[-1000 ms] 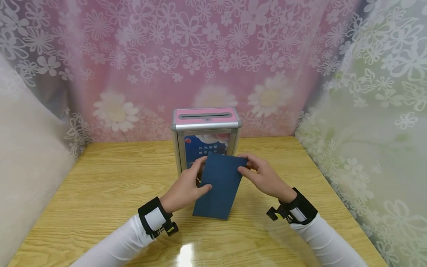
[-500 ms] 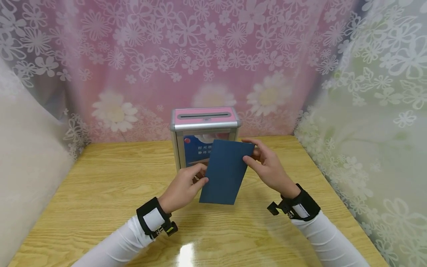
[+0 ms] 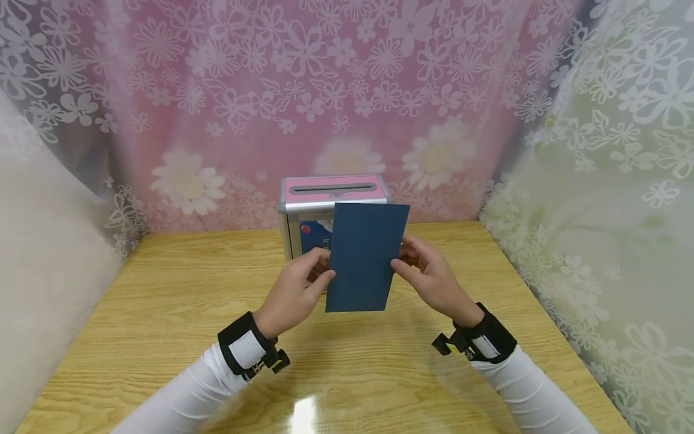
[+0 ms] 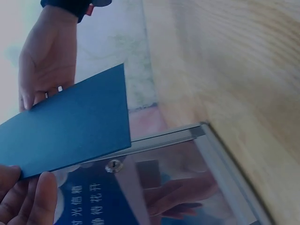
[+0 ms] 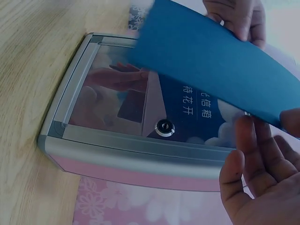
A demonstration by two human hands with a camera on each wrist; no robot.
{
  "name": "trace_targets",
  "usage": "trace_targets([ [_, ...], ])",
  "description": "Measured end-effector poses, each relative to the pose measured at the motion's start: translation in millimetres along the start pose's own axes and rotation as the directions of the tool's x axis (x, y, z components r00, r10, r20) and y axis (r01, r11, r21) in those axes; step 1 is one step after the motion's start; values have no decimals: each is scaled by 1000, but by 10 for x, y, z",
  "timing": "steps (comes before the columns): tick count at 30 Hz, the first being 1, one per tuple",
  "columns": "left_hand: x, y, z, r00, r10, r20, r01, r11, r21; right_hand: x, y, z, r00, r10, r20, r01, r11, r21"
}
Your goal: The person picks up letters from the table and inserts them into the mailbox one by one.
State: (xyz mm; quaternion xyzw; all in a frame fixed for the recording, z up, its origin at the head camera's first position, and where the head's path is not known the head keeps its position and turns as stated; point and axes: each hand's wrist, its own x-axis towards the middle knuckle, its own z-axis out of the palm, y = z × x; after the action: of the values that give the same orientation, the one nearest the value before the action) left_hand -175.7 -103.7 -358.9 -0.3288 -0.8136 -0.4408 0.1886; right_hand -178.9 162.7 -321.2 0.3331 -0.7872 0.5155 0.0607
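Note:
A plain dark blue envelope (image 3: pixel 364 259) stands nearly upright in front of a pink and silver letter box (image 3: pixel 306 206), covering much of its front. My left hand (image 3: pixel 293 292) pinches its left edge between thumb and fingers. On the opposite edge, higher up, my right hand (image 3: pixel 434 280) holds it with the thumb in front and fingers behind. In the left wrist view the envelope (image 4: pixel 70 126) passes before the box's glazed front. The right wrist view shows the envelope (image 5: pixel 211 56) slightly bowed, with my right hand (image 5: pixel 265 187) at its near end.
A long slot (image 3: pixel 333 188) runs along the box's pink top. Its front has a round lock (image 5: pixel 164 127) and a blue printed poster (image 4: pixel 84 201). The box stands near the back of the wooden table (image 3: pixel 179 301). Flowered curtains (image 3: pixel 347 78) hang behind and at both sides.
The envelope has risen from near the tabletop and straightened from its tilt, its top edge now level with the box's upper front edge. Both hands keep hold; the right has slid lower along its edge.

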Motion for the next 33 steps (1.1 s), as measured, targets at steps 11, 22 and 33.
trace_targets([
  [11,333,107,-239,989,100,-110,-98,995,27,240,165,-63,996,-76,-38,71,991,-113],
  [22,770,264,-464,963,153,-222,-135,986,94,680,-490,-202,958,-240,-158,216,964,-154],
  [33,1151,353,-745,935,168,-313,-130,982,140,1084,-778,-292,947,-242,-210,206,962,-179],
])
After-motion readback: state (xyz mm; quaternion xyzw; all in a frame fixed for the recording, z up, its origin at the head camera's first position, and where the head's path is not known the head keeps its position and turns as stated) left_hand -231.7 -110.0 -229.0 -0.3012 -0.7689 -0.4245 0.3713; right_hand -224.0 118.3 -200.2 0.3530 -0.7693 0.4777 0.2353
